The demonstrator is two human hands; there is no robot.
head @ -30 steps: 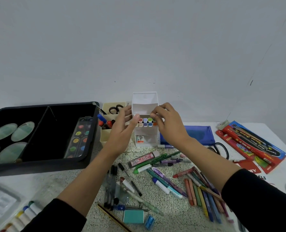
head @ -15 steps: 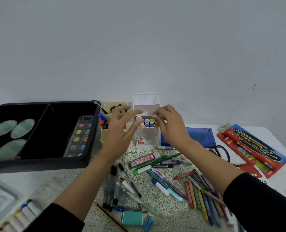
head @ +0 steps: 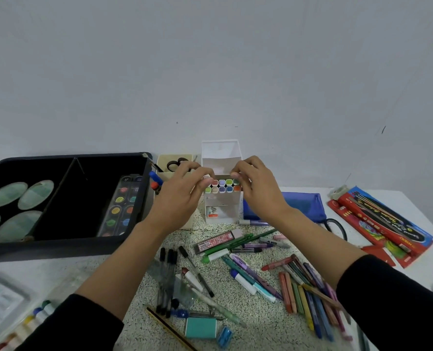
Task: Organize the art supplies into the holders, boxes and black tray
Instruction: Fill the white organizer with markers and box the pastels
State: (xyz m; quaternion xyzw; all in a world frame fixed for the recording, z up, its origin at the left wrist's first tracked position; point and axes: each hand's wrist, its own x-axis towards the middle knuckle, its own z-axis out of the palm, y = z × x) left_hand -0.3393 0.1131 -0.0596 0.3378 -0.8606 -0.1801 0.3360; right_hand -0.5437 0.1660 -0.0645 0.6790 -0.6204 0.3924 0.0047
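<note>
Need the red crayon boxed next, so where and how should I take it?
Pinch the red crayon mid-length across its thin body, coming straight down: it lies flat on the table, its left end is clear, and its right end meets the crayon pile.

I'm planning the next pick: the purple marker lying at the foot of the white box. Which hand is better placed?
Right. The right hand, at the white box's right edge, sits just above the purple marker. The left hand would have to cross the box.
</note>
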